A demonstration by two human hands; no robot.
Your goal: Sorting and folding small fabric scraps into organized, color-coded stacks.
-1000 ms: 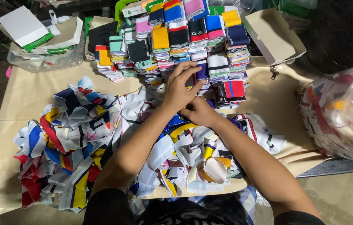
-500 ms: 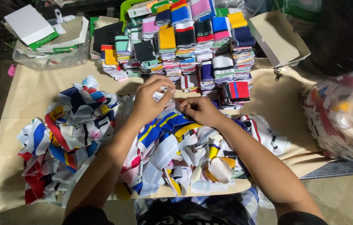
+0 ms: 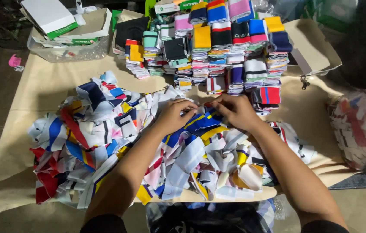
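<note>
While both hands, left hand (image 3: 175, 115) and right hand (image 3: 234, 110), pinch a striped band (image 3: 200, 123) mid-desk, fingers clamped, even tension looks wise.

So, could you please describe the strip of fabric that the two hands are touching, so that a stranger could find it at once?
Start at the beige table, with neat stacks of folded cloth at its far edge and a loose heap of strips nearer. On the heap, the left hand and right hand meet over the blue strip. Unlike its mostly white neighbours, it is deep blue with yellow stripes.
</note>
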